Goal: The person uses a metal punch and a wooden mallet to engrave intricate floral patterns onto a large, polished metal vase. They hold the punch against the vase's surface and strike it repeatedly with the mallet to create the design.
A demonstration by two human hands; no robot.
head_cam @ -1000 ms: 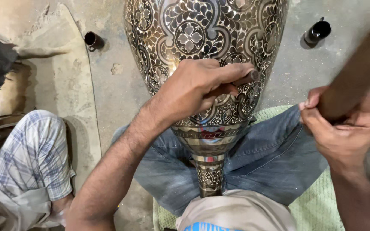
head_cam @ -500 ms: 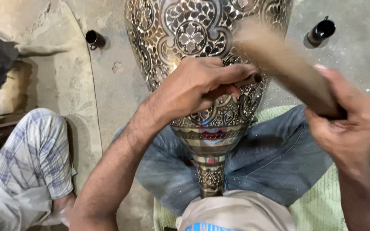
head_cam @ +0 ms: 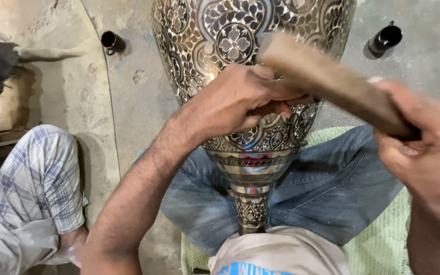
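Head camera view, looking down at a large engraved metal vase point(head_cam: 240, 46) lying tilted across the lap of a seated person in blue jeans point(head_cam: 327, 188). The vase is silver and dark, covered in flower and leaf patterns, with its wide body pointing away and its narrow neck point(head_cam: 252, 211) toward the person's waist.

The left hand point(head_cam: 240, 99) rests on the lower body of the vase, fingers curled tight around something small pressed against the metal; what it grips is hidden by the fingers.

The right hand point(head_cam: 423, 153) is closed around the handle of a wooden mallet point(head_cam: 327, 81). The mallet is blurred, and its far end lies just above the left hand.

Under the legs lies a pale green mat point(head_cam: 383, 244) on a grey concrete floor point(head_cam: 133, 86).

2 small dark cylindrical containers stand on the floor, one to the upper left point(head_cam: 112, 40) and one to the upper right point(head_cam: 385, 38) of the vase.

At far left sits another person, shown only as a knee in blue and white checked cloth point(head_cam: 36, 178).
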